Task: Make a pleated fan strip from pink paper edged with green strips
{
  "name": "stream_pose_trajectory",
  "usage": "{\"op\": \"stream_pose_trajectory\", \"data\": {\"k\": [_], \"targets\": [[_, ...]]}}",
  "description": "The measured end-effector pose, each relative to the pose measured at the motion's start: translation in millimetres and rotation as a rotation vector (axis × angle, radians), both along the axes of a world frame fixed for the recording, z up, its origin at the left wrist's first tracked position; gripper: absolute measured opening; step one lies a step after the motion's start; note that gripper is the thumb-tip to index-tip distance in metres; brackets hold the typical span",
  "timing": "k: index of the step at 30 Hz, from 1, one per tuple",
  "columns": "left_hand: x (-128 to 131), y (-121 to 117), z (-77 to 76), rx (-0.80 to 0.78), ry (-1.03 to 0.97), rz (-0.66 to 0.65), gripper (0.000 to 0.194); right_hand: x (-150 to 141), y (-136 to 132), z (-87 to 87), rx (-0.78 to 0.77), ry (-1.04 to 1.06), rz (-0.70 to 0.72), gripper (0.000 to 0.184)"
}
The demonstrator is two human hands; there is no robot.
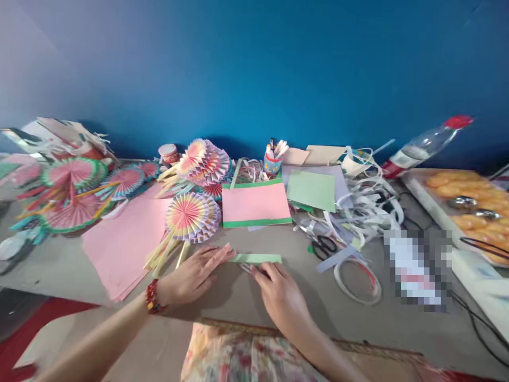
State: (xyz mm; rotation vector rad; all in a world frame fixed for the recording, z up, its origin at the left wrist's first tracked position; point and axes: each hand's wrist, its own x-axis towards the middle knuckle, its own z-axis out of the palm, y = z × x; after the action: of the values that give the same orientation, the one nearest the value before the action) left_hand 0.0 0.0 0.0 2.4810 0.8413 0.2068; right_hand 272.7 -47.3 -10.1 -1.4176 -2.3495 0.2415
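Observation:
A narrow pale green paper strip lies flat on the table in front of me. My left hand, with a red beaded bracelet at the wrist, rests at the strip's left end, its fingers stretched out flat. My right hand is closed near the strip's right end, fingers curled and thumb forward. A small whitish-grey thin object shows at its fingertips; what it is, I cannot make out. Just beyond the strip is a pink paper sheet with green edges.
Folded paper fans and pink sheets lie to the left. On the right are black-handled scissors, a tape roll, tangled white paper strips, a tilted bottle and a tray. A pen cup stands behind.

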Motion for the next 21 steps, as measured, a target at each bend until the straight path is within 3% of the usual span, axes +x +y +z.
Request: {"op": "stream_pose_trajectory", "data": {"k": [21], "targets": [[-1,5,8.7,-0.079,-0.062,-0.03,0.076,-16,3,-6.7,-0.03,0.039,0.057,0.024]]}}
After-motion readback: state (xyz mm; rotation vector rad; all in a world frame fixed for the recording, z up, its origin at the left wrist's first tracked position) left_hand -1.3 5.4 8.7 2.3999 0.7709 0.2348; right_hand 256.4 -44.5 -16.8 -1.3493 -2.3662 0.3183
